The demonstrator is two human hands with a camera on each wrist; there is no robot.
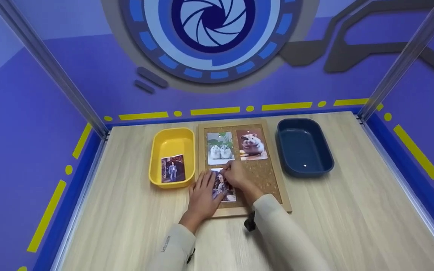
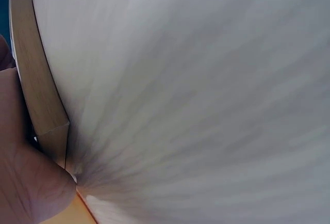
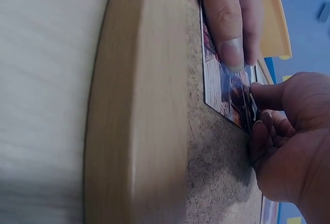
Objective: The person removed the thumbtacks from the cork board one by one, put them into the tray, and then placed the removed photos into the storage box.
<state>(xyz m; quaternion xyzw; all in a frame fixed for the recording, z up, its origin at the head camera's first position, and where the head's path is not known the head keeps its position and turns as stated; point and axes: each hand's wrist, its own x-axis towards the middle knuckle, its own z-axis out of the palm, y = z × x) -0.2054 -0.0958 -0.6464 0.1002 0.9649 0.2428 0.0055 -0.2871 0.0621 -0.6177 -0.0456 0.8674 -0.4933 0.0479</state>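
Presently, the photo (image 1: pixel 222 184) lies flat on the lower left of the cork board (image 1: pixel 262 177), just below the two-hamster picture (image 1: pixel 219 150). The left hand (image 1: pixel 203 194) rests at its left side, fingers extended, thumb over its lower part. The right hand (image 1: pixel 237 175) is at its top edge, fingers curled; whether they pinch anything cannot be told. The yellow tray (image 1: pixel 171 137) stands beside the board.

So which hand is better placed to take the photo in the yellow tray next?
Likely the left hand: it lies nearer the yellow tray and its photo; the right hand is farther off, at the top of the partly covered photo.
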